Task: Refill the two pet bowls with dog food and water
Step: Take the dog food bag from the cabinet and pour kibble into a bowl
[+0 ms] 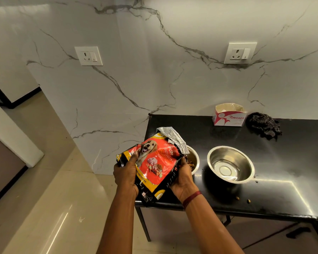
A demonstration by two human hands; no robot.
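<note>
Head view: the left hand (126, 173) and right hand (184, 177) both clasp the dog food bag (151, 162), its torn mouth over the food bowl (193, 159) just beyond the right hand. Overtilting could scatter kibble toward the water bowl (230, 165) farther right.

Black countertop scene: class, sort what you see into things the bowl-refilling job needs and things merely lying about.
Belongs to the job:
- red and black dog food bag, held by left hand and right hand
- steel bowl holding kibble, partly hidden by the bag
- empty round steel bowl

Just lying about:
- pink and white cardboard box
- dark checked cloth
- stray kibble pieces
</note>
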